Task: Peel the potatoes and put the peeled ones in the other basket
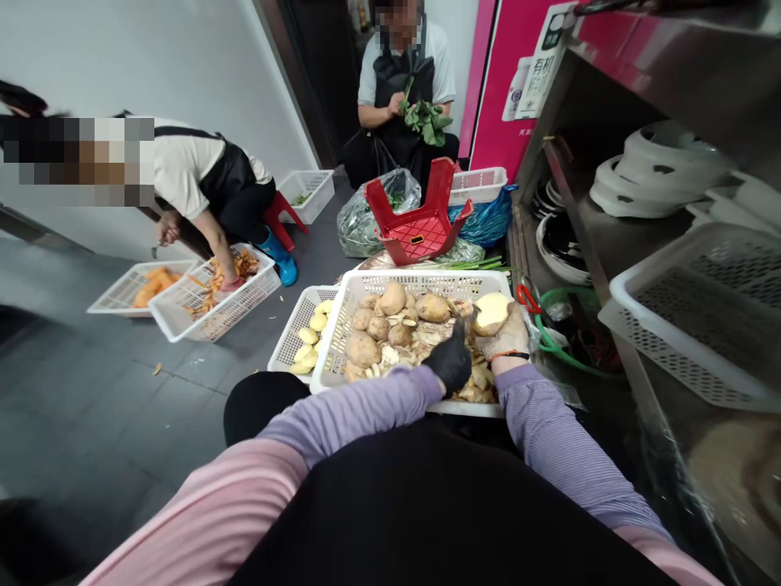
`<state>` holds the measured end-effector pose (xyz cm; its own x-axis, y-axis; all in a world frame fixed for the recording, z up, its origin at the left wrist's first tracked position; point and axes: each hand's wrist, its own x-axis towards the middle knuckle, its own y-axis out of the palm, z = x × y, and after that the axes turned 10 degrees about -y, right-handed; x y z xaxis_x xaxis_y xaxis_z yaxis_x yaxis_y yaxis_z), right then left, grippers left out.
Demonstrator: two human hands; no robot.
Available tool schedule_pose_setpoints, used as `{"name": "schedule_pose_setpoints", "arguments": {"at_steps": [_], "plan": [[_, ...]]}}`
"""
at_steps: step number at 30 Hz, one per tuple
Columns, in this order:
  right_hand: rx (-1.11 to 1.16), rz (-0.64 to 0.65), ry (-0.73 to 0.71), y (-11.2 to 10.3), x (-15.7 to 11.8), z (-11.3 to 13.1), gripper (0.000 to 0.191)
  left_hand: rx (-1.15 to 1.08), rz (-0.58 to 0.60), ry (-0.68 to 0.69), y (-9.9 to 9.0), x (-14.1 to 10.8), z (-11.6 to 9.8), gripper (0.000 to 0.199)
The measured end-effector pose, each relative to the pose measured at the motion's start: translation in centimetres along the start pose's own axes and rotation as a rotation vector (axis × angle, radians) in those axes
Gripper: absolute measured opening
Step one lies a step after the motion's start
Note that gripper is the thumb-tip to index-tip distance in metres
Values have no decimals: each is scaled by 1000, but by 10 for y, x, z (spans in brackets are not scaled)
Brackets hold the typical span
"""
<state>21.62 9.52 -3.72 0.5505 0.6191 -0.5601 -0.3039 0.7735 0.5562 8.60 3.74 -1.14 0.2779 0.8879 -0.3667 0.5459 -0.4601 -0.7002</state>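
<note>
My right hand (511, 335), in a thin pale glove with an orange band at the wrist, grips a partly peeled potato (491, 312) whose yellow flesh faces up. Close beside it is my left hand (450, 360) in a black glove, its fingers curled; what they hold, if anything, is hidden. Both hands are over a white basket (334, 342) in front of my lap. Inside that basket lie several unpeeled potatoes (362, 350) and a heap of peelings (430, 334). Peeled potatoes (307, 335) rest in a second white basket (281, 346) at its left.
Beyond the basket lies an upturned red stool (421, 232) among bags of greens (366, 224). One person (406, 81) holds leafy greens; another (189, 163) bends over a basket of orange peelings (213, 317). At right are red-handled scissors (528, 299), a green-rimmed basket (549, 350) and metal shelves (610, 325).
</note>
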Motion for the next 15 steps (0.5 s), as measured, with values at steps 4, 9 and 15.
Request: {"name": "schedule_pose_setpoints", "arguments": {"at_steps": [4, 9, 15], "plan": [[29, 35, 5, -5, 11, 7, 28, -3, 40, -46, -2, -16, 5, 62], [-23, 346, 148, -8, 14, 7, 24, -138, 80, -71, -71, 31, -26, 63], [-8, 355, 146, -5, 14, -1, 22, 58, -35, -20, -34, -11, -4, 68]]}}
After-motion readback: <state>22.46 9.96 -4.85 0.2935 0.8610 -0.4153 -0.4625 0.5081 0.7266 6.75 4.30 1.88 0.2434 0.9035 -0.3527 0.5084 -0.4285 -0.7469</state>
